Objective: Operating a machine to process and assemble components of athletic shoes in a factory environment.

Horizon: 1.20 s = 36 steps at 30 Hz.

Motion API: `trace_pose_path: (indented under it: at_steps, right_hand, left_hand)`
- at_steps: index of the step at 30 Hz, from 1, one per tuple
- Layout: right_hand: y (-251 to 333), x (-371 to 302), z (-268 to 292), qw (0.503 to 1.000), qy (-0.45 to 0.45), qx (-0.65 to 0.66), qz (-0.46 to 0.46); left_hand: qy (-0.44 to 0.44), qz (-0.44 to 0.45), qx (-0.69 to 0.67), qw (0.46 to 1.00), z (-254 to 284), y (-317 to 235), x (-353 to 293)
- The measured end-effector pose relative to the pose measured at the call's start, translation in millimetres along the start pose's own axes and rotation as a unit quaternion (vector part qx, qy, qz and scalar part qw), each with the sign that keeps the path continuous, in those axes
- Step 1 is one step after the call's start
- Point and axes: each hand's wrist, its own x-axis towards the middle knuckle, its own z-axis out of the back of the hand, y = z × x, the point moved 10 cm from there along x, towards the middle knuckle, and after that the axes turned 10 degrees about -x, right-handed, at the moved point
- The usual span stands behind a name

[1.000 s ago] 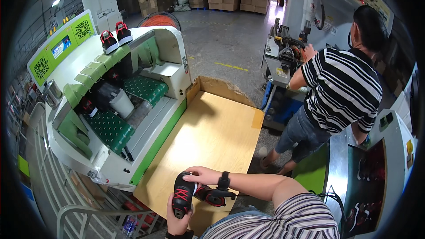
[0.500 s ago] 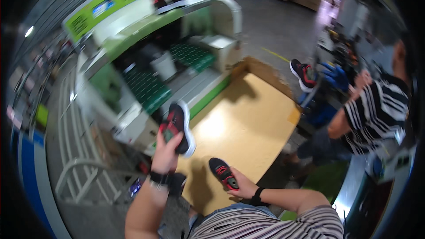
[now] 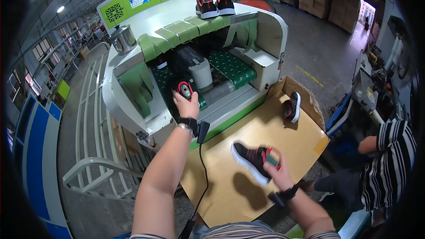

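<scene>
My left hand [image 3: 186,105] is closed around the heel end of a black sneaker [image 3: 180,85] with red lining, over the near left part of a machine's green belt [image 3: 232,71]. The toe of that sneaker is mostly hidden. At the right, my right hand [image 3: 280,175] grips a second black-and-red sneaker [image 3: 250,157] by its heel. It is held above the tan board [image 3: 221,194], white sole toward me and toe pointing left, its shadow falling below. A third sneaker [image 3: 291,107] is tilted at the board's far right corner, beside the raised cardboard edge.
The white-and-green machine [image 3: 272,31] fills the far middle, green strips [image 3: 177,33] hanging over its opening. A pair of sneakers [image 3: 215,5] and a metal pot [image 3: 123,39] sit on it. Pale rails [image 3: 88,119] run at the left. A co-worker's striped shirt [image 3: 387,163] shows right.
My left hand has carried its sneaker forward onto the belt area. My right hand has moved right and forward with its sneaker. The third sneaker has gone from beside the co-worker's side to the board's corner.
</scene>
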Motion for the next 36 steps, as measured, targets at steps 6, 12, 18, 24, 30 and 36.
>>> trace_pose_path:
  at_steps: [6, 12, 18, 24, 30, 36]
  right_hand:
    - [171, 171, -5, 0.956, -0.096, -0.045, 0.273]
    - [106, 356, -44, 0.888, -0.155, -0.362, 0.236]
    - [76, 327, -70, 0.878, -0.176, -0.321, 0.308]
    - [-83, 269, 99, 0.804, -0.245, -0.533, 0.094]
    - [-208, 191, 264, 0.886, -0.306, -0.264, -0.229]
    - [-186, 141, 219, 0.877, -0.29, -0.327, -0.198]
  left_hand:
    - [0.237, 0.06, -0.077, 0.967, 5, 58, -130]
    - [0.456, 0.14, 0.284, 0.832, 40, 158, -314]
    - [0.486, 0.127, 0.356, 0.788, 78, 180, -377]
    - [0.516, 0.14, 0.349, 0.77, 76, 182, -377]
    - [0.507, 0.11, 0.392, 0.76, 67, 155, -370]
    - [0.49, 0.108, 0.414, 0.759, 75, 156, -371]
